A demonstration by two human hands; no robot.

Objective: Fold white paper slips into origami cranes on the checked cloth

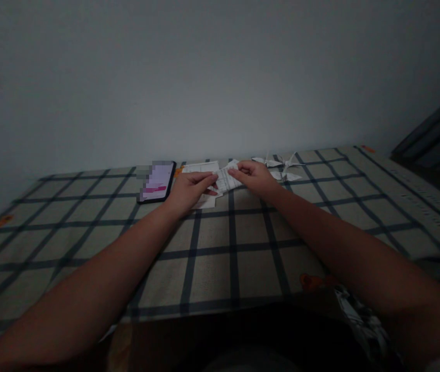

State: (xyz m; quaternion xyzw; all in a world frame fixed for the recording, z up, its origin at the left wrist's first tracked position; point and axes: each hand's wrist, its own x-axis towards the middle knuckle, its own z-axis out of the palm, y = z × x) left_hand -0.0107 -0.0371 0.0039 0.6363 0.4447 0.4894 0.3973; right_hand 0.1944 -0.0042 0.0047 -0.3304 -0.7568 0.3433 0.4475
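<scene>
Both hands are working on one small printed paper, holding it between them over the far part of the desk, which is wearing a checked cover. The left hand is pinching the paper's left side, its thumb and fingers closing narrowly, while the right hand is gripping the opposite side with its thumb pressing near the upper edge. The step in hand is looking like shaping or folding this piece, though the dim light is hiding the exact creases, and whether the paper is touching the sheets below is staying unclear. Loose paper sheets are lying beneath and beside the left hand, and a phone with a lit, partly blurred screen is resting just left of them. Several pointed folded-paper shapes are sitting just beyond and to the right of the right hand. The next move is probably calling for steady, light pinches, with the edges lining up before any crease is being pressed.
</scene>
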